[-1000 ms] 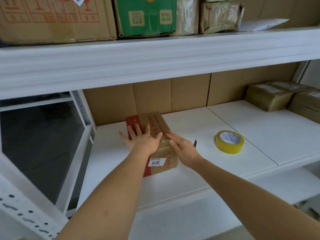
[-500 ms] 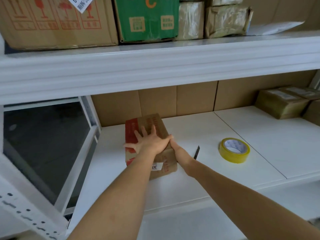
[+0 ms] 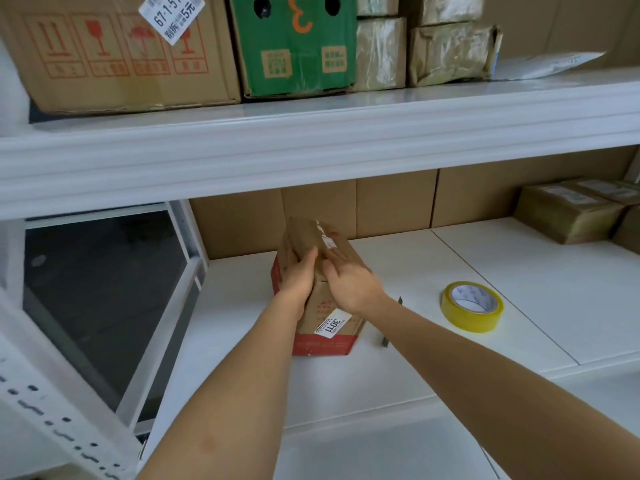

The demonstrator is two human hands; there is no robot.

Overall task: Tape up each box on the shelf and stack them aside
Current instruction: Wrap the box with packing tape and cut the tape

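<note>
A brown cardboard box (image 3: 320, 237) with red edges and a white label stands tilted on the white shelf (image 3: 398, 368), its near end down and far end raised. My left hand (image 3: 298, 278) grips its left side, thumb across the top. My right hand (image 3: 351, 284) holds the top right edge, fingers curled over it. A roll of yellow tape (image 3: 471, 306) lies flat to the right of the box. A small dark cutter (image 3: 391, 327) lies on the shelf between the box and the roll, partly hidden by my right forearm.
Taped parcels (image 3: 571, 216) sit stacked at the far right of the shelf. The upper shelf (image 3: 311, 140) overhangs, loaded with a large carton (image 3: 114, 57), a green box (image 3: 294, 46) and wrapped packages. A white upright frame (image 3: 180, 306) borders the left.
The box lay flat under my two hands; both hands have taken hold of it and tipped its far end up. The view has shifted left and closer.
</note>
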